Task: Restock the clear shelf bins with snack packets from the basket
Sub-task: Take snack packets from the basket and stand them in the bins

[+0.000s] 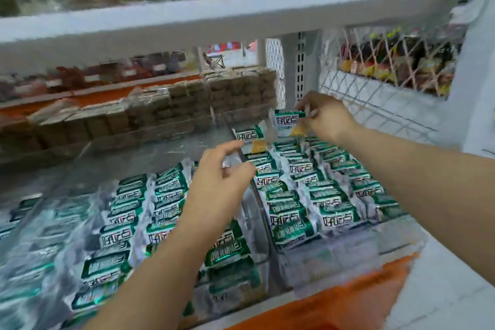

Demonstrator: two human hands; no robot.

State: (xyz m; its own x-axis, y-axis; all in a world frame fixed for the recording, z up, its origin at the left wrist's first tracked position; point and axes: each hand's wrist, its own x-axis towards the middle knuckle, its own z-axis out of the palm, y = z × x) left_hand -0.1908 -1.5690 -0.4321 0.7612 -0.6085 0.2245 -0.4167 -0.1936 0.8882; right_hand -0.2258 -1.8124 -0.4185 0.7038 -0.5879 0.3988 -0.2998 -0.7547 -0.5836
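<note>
Clear bins of green packets, right fingers pinching 1 packet, left fingers unclear

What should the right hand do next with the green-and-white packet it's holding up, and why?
Probably lower the green-and-white foil snack packet, pinched by the right hand, into the back of the right-hand clear plastic bin: it hangs just above the rear end of the packet rows there.

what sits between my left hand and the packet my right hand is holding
In the head view, one more green-and-white packet stands between the left hand and the held packet in the right hand.
</note>
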